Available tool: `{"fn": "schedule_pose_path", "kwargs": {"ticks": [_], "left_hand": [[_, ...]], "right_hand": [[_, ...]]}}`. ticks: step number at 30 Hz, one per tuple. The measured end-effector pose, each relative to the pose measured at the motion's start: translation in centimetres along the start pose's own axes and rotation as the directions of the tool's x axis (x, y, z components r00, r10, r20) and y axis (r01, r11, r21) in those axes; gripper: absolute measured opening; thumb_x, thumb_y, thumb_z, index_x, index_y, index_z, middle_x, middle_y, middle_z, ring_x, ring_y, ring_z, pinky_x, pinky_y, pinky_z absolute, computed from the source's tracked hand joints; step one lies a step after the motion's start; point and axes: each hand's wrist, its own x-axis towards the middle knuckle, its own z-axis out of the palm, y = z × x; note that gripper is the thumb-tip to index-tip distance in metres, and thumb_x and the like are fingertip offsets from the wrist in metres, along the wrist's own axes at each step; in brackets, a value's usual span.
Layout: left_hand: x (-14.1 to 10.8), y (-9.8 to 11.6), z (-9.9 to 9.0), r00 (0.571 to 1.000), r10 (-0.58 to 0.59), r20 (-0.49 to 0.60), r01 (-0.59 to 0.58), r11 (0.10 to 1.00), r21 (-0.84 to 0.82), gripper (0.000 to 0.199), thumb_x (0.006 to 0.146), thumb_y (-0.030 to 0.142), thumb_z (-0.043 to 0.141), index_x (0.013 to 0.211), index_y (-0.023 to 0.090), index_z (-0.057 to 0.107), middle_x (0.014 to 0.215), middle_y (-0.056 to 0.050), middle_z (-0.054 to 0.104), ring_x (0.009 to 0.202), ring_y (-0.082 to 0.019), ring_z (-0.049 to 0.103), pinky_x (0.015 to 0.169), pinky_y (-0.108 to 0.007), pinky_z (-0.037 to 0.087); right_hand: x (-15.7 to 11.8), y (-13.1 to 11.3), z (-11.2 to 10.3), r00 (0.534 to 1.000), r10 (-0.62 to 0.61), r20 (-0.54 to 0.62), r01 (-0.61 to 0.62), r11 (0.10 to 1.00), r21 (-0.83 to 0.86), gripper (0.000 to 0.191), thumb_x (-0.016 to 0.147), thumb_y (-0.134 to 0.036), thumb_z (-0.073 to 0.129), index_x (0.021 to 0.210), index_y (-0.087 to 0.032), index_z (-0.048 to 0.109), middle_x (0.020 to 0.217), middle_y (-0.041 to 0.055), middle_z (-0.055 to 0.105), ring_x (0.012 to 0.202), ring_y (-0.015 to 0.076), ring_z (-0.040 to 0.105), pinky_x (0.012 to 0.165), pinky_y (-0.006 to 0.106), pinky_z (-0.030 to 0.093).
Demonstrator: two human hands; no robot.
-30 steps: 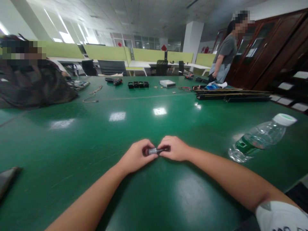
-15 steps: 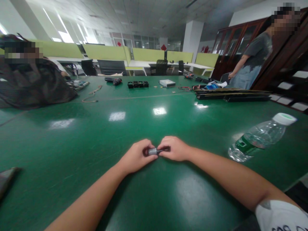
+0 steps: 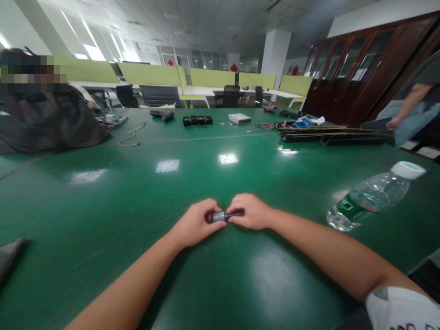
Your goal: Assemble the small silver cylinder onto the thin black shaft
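A small silver cylinder with dark ends, perhaps a little motor, lies sideways between my two hands just above or on the green table. My left hand is closed around its left end, thumb below and fingers above. From the right, my right hand pinches a thin dark part at the cylinder's right end. The curled fingers hide much of both pieces, and I cannot tell whether they are joined.
A water bottle stands to the right of my right forearm. Black rails, a white box, black blocks, a power drill and a cord lie farther back. A large dark bag sits far left; a person stands far right.
The standing person has moved to the right, partly out of view. My hands and the cylinder keep almost the same place and grip.
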Motion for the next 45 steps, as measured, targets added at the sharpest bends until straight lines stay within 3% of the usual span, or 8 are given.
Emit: {"fn": "schedule_pose_path", "kwargs": {"ticks": [22, 45], "left_hand": [[0.0, 0.5, -0.2, 1.000, -0.027, 0.002, 0.027, 0.999, 0.027, 0.023, 0.082, 0.039, 0.068, 0.087, 0.018, 0.062, 0.078, -0.001, 0.060, 0.070, -0.017, 0.055, 0.063, -0.027, 0.041], [0.0, 0.3, -0.2, 1.000, -0.007, -0.004, 0.007, 1.000, 0.008, 0.024, 0.082, 0.041, 0.069, 0.085, 0.019, 0.061, 0.078, 0.000, 0.061, 0.069, -0.016, 0.056, 0.063, -0.026, 0.042]], "right_hand": [[-0.6, 0.2, -0.5, 0.998, 0.056, -0.011, -0.056, 0.998, -0.022, 0.013, 0.079, -0.029, 0.074, 0.087, -0.018, 0.073, 0.080, 0.0029, 0.071, 0.079, 0.0165, 0.063, 0.078, 0.030, 0.044], [-1.1, 1.6, -2.0, 0.997, 0.078, 0.026, -0.079, 0.997, 0.012, 0.007, 0.075, -0.022, 0.074, 0.078, -0.016, 0.071, 0.076, 0.0028, 0.068, 0.072, 0.0145, 0.060, 0.071, 0.027, 0.046]]}}
